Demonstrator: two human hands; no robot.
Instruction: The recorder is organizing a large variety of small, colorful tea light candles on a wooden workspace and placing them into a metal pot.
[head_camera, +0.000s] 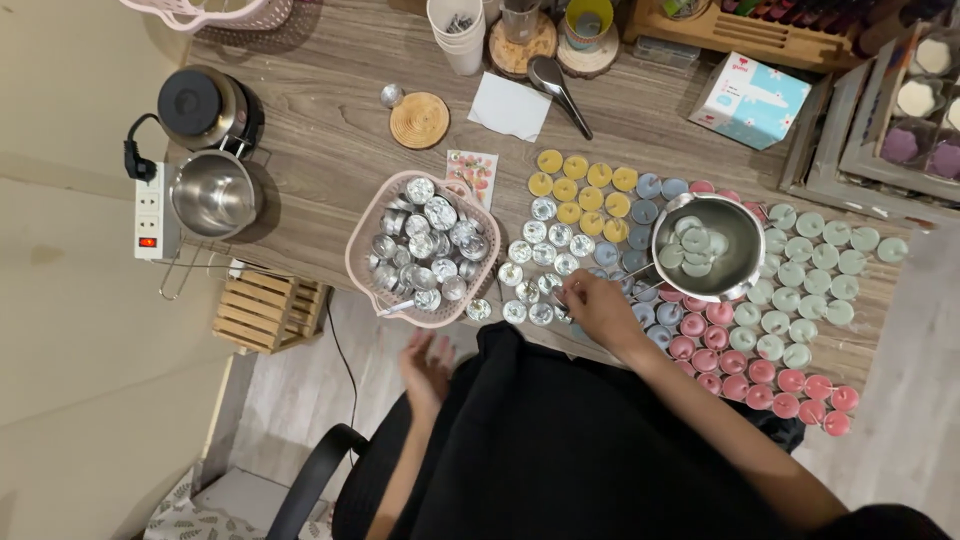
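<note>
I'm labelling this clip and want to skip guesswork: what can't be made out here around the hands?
Head view only:
- Right hand: fingertips at the empty metal cups; too small to tell whether they pinch one.
- Left hand: below the table edge, blurred; grip unclear.
- Metal pot: hides the candles beneath it.

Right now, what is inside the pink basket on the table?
The pink basket is heaped with empty silver tealight cups. Whatever lies beneath the top layer, and the basket's bottom, is covered.
</note>
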